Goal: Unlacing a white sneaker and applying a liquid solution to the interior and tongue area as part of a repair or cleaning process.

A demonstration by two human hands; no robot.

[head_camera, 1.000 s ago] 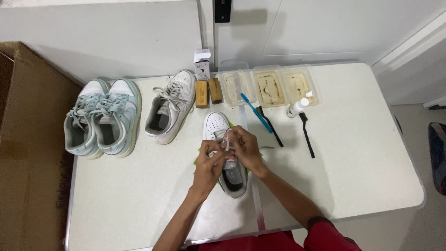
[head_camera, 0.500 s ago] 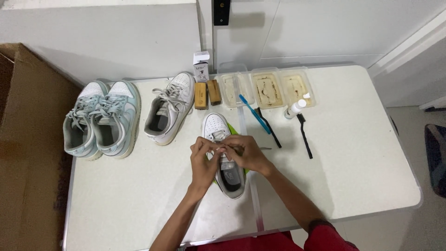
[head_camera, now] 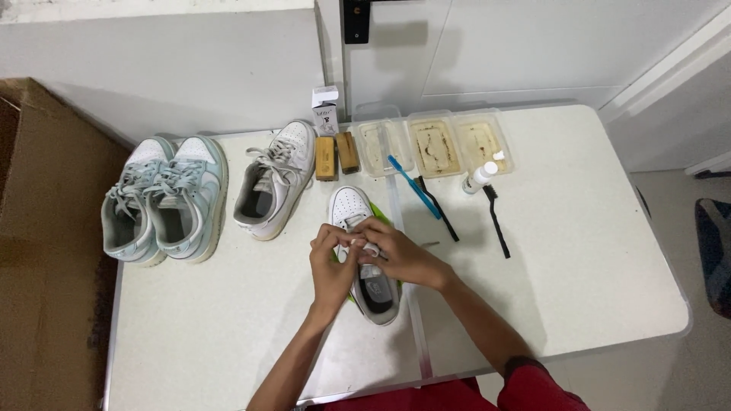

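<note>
A white table [head_camera: 579, 251] holds a pale blue pair of sneakers [head_camera: 164, 199] at left, a single white sneaker [head_camera: 276, 179] beside them, and another white shoe [head_camera: 364, 255] at centre front. Both hands meet over its laces: left hand [head_camera: 332, 262] and right hand [head_camera: 400, 255], fingers curled, pinching them. Brushes [head_camera: 457, 209] lie just right.

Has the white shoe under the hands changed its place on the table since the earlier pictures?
No. The white shoe lies at the same spot, its toe just below the wooden blocks, beside the table's middle seam.
</note>
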